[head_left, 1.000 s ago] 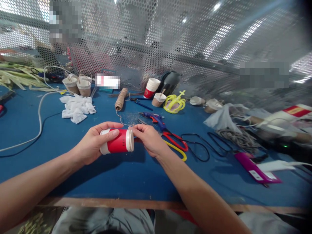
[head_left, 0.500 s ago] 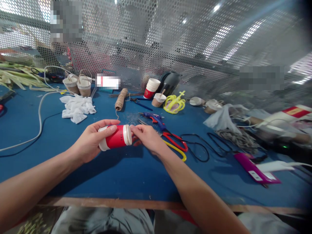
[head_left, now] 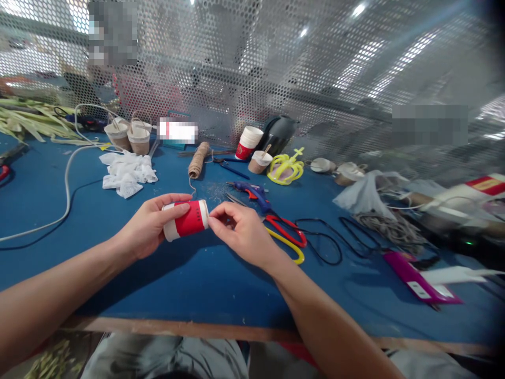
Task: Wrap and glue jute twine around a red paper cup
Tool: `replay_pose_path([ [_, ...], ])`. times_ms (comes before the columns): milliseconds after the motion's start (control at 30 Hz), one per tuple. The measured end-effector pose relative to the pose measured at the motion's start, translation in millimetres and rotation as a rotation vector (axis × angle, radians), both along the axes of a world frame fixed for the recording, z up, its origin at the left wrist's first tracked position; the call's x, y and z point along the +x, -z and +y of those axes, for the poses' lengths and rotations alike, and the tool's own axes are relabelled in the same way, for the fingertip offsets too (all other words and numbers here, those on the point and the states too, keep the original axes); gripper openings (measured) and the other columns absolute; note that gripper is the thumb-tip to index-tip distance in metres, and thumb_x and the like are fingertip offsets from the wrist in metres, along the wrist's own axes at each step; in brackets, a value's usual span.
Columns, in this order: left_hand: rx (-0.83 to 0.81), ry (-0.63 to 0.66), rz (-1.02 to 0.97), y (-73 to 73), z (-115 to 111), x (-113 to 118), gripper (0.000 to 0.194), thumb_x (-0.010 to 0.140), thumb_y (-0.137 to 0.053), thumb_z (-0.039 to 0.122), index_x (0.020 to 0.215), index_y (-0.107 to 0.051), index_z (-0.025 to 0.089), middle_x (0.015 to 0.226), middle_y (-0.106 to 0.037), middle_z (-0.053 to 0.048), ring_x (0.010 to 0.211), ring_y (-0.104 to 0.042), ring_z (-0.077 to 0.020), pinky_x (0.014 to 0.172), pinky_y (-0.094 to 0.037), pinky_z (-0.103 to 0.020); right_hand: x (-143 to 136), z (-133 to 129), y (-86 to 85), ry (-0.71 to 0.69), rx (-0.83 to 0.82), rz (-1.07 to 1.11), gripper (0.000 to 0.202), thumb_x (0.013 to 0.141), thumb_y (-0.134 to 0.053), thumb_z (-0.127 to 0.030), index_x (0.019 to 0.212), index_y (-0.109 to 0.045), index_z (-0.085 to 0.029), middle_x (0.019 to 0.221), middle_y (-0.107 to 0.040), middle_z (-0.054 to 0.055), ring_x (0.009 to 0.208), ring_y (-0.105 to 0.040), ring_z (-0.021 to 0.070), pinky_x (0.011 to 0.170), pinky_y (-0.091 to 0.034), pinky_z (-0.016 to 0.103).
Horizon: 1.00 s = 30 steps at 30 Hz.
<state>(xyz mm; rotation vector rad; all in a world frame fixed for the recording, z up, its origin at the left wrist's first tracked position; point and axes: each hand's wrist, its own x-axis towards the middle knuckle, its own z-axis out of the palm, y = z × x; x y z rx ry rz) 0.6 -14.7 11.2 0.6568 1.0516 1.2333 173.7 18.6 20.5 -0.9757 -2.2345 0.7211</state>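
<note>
A red-and-white paper cup (head_left: 191,218) lies on its side in the air above the blue table, with my left hand (head_left: 152,223) closed round its left part. Dark marks show on its red band. The thumb and forefinger of my right hand (head_left: 240,226) are pinched together against the cup's right end. What sits between those fingertips is too small to make out. From a spool of twine (head_left: 199,159) behind the cup, a strand (head_left: 192,185) runs down behind it. To the right lie a blue glue gun (head_left: 252,193) and scissors (head_left: 286,231) with red and yellow handles.
Stacked paper cups (head_left: 249,142), a twine-wrapped cup (head_left: 259,161) and a yellow crown-shaped frame (head_left: 285,169) stand at the back. White lace (head_left: 128,172) and wrapped cups (head_left: 139,140) are at left. Black cable (head_left: 325,247) and a purple packet (head_left: 420,279) lie right.
My right hand has turned and its pinched fingertips have moved slightly down along the cup's right end. The cup has rotated and shifted a little. The whole view has moved slightly.
</note>
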Motion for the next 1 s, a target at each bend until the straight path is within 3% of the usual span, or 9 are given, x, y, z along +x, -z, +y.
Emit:
replay_pose_path([
  [400, 0.025, 0.005, 0.033, 3.8, 0.4, 1.7, 0.030, 0.066, -0.069, 0.017, 0.094, -0.061, 0.012, 0.071, -0.069, -0.005, 0.051, -0.061, -0.0103, 0.047, -0.046, -0.018, -0.6, 1.1, 6.0, 0.020, 0.069, 0.008, 0.011, 0.071, -0.052, -0.013, 0.060, -0.053, -0.016, 0.057, -0.051, -0.002, 0.050, -0.043, 0.0073, 0.049, -0.037, 0.020],
  [633, 0.046, 0.011, 0.046, 5.3, 1.1, 0.4, 0.034, 0.063, -0.072, 0.021, 0.095, -0.061, 0.012, 0.073, -0.069, -0.004, 0.052, -0.061, -0.0104, 0.048, -0.047, -0.019, 1.2, 1.4, 2.1, -0.002, -0.012, 0.002, 0.012, 0.075, -0.052, -0.019, 0.065, -0.057, -0.015, 0.059, -0.055, -0.001, 0.051, -0.046, 0.0077, 0.049, -0.038, 0.020],
  [833, 0.049, 0.019, 0.062, 6.4, 0.5, 1.7, 0.033, 0.063, -0.072, 0.020, 0.093, -0.061, 0.012, 0.069, -0.068, -0.002, 0.050, -0.060, -0.0094, 0.046, -0.046, -0.017, -0.2, 0.5, 5.7, 0.014, 0.057, -0.017, 0.013, 0.072, -0.051, -0.014, 0.059, -0.054, -0.015, 0.057, -0.052, -0.002, 0.052, -0.045, 0.0079, 0.050, -0.037, 0.020],
  [1000, 0.008, 0.027, 0.011, -0.6, 0.4, -0.1, 0.029, 0.067, -0.067, 0.015, 0.094, -0.060, 0.011, 0.071, -0.068, -0.005, 0.052, -0.061, -0.0114, 0.047, -0.048, -0.019, 3.5, 3.1, -1.3, 0.008, -0.140, 0.061, 0.020, 0.080, -0.046, -0.024, 0.064, -0.055, -0.015, 0.054, -0.050, -0.002, 0.045, -0.042, 0.0070, 0.045, -0.035, 0.020],
])
